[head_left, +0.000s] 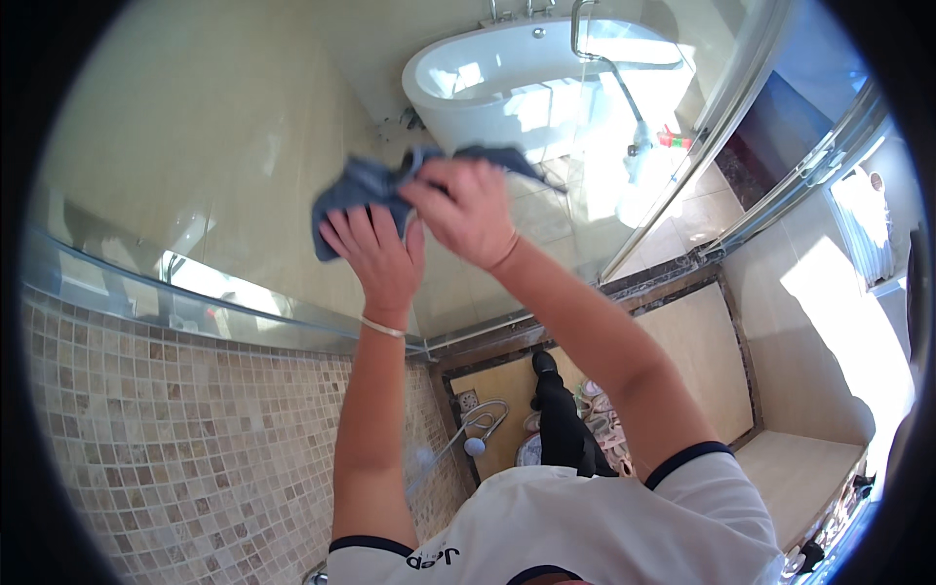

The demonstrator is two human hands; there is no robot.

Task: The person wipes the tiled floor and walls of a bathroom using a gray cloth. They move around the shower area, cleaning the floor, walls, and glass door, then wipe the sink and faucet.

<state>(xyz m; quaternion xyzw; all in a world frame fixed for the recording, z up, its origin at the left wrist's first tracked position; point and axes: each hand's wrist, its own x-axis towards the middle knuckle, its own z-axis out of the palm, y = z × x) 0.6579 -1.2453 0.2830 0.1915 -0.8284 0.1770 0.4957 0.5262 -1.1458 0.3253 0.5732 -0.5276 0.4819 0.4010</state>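
Both my hands are on a dark blue-grey cloth (369,179), in front of the glass panel. My left hand (378,255) has its fingers laid over the cloth's lower part, with the thumb side toward my other hand. Just to the right and slightly higher, my right hand (466,213) grips the bunched cloth with curled fingers. A loose end of cloth trails to the right beyond it, smeared by motion. The fingertips of both hands are partly hidden, and I cannot tell whether the cloth touches the glass.
Beyond the glass stands a white oval bathtub (546,97) with a tall tap. A mosaic-tiled wall (195,429) lies at left. A hand shower (474,446) with its hose is low by the floor. A tiled ledge (799,468) is at right.
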